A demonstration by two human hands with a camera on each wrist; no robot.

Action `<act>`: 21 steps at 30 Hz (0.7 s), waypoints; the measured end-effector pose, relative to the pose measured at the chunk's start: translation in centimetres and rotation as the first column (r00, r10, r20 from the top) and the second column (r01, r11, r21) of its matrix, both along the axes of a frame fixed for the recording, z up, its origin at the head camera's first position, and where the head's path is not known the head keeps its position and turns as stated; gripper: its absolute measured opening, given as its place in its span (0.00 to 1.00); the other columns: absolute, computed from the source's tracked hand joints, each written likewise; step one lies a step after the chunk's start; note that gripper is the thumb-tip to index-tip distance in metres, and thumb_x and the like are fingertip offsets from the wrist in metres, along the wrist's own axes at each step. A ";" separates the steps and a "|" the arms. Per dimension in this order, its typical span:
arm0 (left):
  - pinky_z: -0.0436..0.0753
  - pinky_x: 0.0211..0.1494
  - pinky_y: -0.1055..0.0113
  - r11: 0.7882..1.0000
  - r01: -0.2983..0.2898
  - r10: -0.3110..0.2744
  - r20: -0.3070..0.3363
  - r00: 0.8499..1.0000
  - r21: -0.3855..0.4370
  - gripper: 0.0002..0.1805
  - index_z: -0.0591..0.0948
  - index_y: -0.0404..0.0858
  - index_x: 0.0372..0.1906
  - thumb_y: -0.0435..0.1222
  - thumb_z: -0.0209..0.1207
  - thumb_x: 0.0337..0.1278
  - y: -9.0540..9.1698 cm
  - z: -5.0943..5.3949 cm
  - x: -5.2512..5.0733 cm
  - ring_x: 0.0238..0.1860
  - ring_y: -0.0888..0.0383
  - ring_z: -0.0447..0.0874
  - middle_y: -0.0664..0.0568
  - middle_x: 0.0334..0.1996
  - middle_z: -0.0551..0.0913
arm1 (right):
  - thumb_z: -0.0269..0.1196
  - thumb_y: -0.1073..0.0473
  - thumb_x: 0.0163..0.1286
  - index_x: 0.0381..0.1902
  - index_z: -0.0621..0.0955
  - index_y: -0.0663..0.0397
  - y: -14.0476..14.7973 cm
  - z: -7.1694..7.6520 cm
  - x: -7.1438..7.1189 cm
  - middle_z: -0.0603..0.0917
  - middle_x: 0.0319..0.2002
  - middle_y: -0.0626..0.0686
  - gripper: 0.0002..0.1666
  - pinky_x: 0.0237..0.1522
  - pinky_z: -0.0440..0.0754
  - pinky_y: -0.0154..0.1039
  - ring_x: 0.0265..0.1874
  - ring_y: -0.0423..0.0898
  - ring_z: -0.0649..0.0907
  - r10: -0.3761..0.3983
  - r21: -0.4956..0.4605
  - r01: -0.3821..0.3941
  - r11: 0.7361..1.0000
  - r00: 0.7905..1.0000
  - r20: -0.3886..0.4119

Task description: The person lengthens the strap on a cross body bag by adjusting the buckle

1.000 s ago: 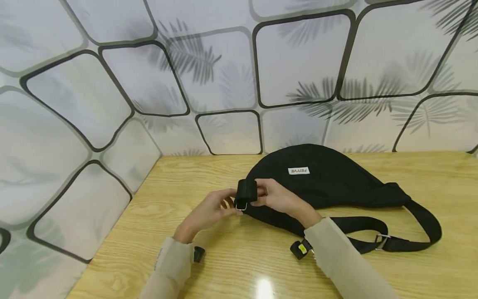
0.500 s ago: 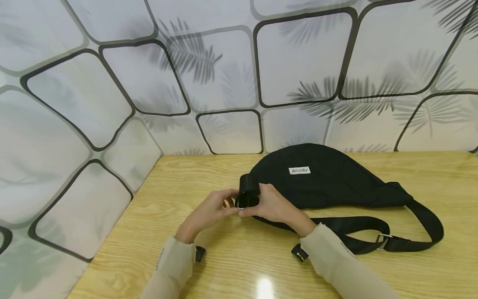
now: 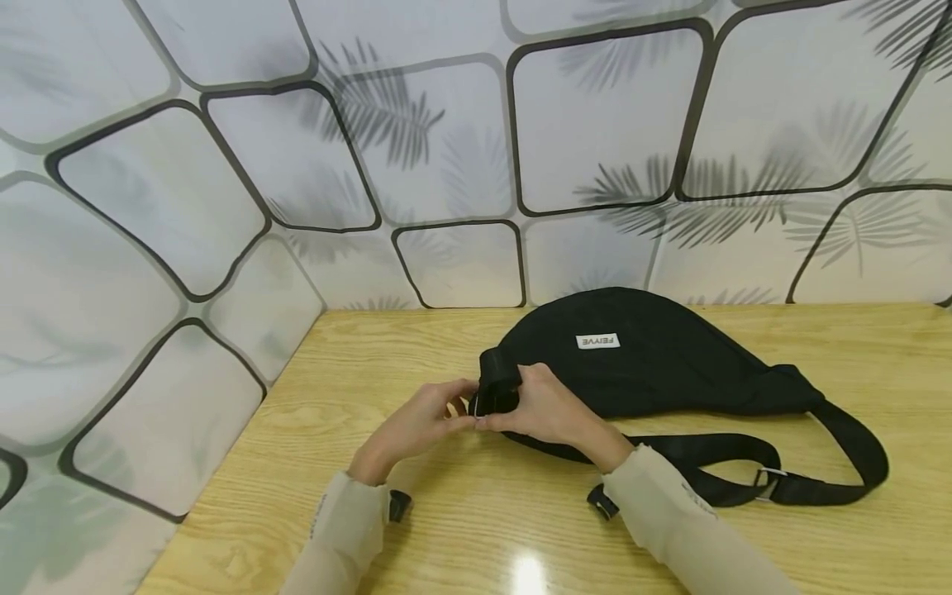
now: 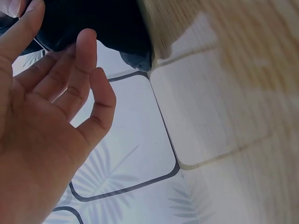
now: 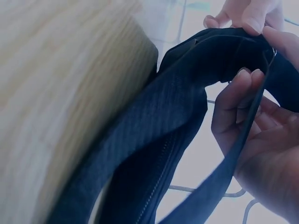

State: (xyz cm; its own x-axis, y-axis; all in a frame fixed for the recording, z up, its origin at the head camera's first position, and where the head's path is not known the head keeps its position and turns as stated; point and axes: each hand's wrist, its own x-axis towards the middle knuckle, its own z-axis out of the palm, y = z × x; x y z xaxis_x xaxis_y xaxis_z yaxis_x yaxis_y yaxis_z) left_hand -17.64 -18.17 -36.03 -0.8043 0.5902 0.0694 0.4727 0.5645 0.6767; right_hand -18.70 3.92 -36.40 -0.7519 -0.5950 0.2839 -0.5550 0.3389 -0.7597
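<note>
A black waist bag (image 3: 625,364) with a small white label lies on the table, its left end raised between both hands. My left hand (image 3: 426,421) pinches the bag's end beside a thin metal ring (image 3: 477,406). Opposite it, my right hand (image 3: 554,405) grips the looped black strap (image 3: 497,370) at that ring, thumb near the left thumb. From the right wrist, the strap (image 5: 135,126) runs up to the fingers of the right hand (image 5: 271,140), with the left hand (image 5: 261,14) touching its far edge. Fingers partly hide the ring.
The rest of the strap (image 3: 863,446) loops off the bag's right end, with a metal slide buckle (image 3: 769,483) on it. Beneath lies a light wood table (image 3: 491,521). A patterned wall covering (image 3: 454,264) stands behind and to the left.
My right hand has shifted down and left from the strap's side to the ring, thumb now close to the left thumb. The strap loop has tilted open. My left hand has hardly moved.
</note>
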 end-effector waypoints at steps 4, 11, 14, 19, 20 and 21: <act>0.81 0.41 0.67 1.000 0.007 -0.007 -0.003 1.000 0.000 0.17 0.81 0.32 0.59 0.33 0.63 0.69 -0.1 -0.1 -0.1 0.40 0.59 0.82 0.47 0.48 0.85 | 0.76 0.58 0.61 0.46 0.83 0.56 0.4 0.2 0.0 0.86 0.38 0.48 0.18 0.39 0.82 0.38 0.35 0.40 0.84 -0.008 0.006 0.008 1.000 1.000 -0.002; 0.80 0.41 0.67 0.999 -0.028 0.029 0.015 0.999 -0.033 0.17 0.80 0.31 0.57 0.34 0.64 0.68 -0.4 -0.2 -0.1 0.41 0.56 0.83 0.47 0.48 0.85 | 0.74 0.53 0.62 0.55 0.81 0.63 1.2 0.5 -0.2 0.86 0.46 0.55 0.28 0.46 0.82 0.50 0.44 0.50 0.84 -0.094 0.092 0.092 0.991 0.995 0.017; 0.80 0.41 0.67 0.999 -0.038 0.039 0.018 0.999 -0.036 0.18 0.79 0.31 0.58 0.33 0.64 0.68 -0.6 -0.3 -0.2 0.40 0.56 0.83 0.47 0.48 0.84 | 0.74 0.52 0.62 0.56 0.81 0.64 1.7 0.7 -0.2 0.85 0.48 0.56 0.30 0.46 0.81 0.51 0.44 0.50 0.82 -0.115 0.111 0.113 0.987 0.993 0.016; 0.80 0.41 0.67 0.999 -0.037 0.038 0.021 0.999 -0.037 0.19 0.78 0.32 0.60 0.33 0.64 0.68 -0.7 -0.4 -0.2 0.40 0.57 0.83 0.47 0.49 0.84 | 0.74 0.52 0.61 0.57 0.81 0.64 2.4 0.8 0.0 0.85 0.48 0.56 0.31 0.46 0.81 0.51 0.44 0.50 0.82 -0.123 0.124 0.120 0.985 0.992 0.016; 0.80 0.41 0.67 0.999 -0.037 0.038 0.022 0.999 -0.038 0.19 0.78 0.32 0.60 0.33 0.64 0.68 -0.7 -0.4 -0.2 0.41 0.57 0.83 0.47 0.49 0.84 | 0.74 0.52 0.61 0.57 0.81 0.64 2.6 0.8 0.0 0.85 0.48 0.57 0.31 0.46 0.81 0.51 0.43 0.50 0.82 -0.124 0.126 0.121 0.985 0.992 0.015; 0.80 0.41 0.66 0.999 -0.037 0.037 0.022 0.999 -0.037 0.20 0.78 0.32 0.61 0.33 0.64 0.68 -0.7 -0.4 -0.2 0.41 0.57 0.83 0.47 0.49 0.84 | 0.74 0.52 0.61 0.57 0.81 0.65 2.7 0.8 0.0 0.85 0.48 0.57 0.31 0.45 0.81 0.50 0.43 0.49 0.82 -0.125 0.126 0.122 0.984 0.992 0.015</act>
